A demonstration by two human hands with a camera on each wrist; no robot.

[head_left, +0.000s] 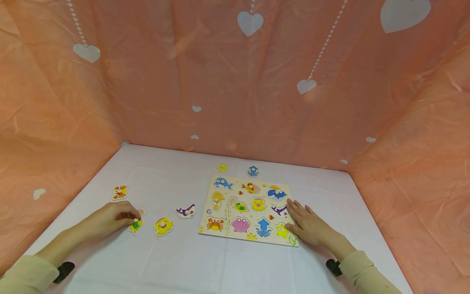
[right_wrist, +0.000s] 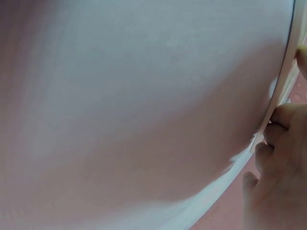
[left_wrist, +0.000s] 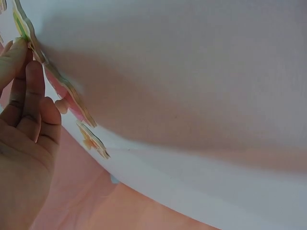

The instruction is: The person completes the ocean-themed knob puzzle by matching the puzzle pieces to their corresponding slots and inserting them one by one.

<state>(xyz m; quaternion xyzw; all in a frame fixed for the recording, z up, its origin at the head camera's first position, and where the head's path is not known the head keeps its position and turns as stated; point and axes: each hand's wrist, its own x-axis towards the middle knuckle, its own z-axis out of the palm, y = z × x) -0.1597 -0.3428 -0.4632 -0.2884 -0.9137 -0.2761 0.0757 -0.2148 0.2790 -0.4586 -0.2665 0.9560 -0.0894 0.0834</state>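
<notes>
My left hand pinches the small knob of a green turtle puzzle piece between thumb and fingertips. The left wrist view shows the turtle piece edge-on, with a pink knobbed piece just beyond the fingers. That pink piece is hidden behind the hand in the head view. My right hand rests at the right edge of a cream sea-animal puzzle board, fingers extended onto it. In the right wrist view, fingertips lie along the board's side.
Left of the board lie a purple shark piece, a yellow octopus piece and a crab piece. Behind it are a yellow star piece and a blue squid piece. Orange cloth walls enclose the white table.
</notes>
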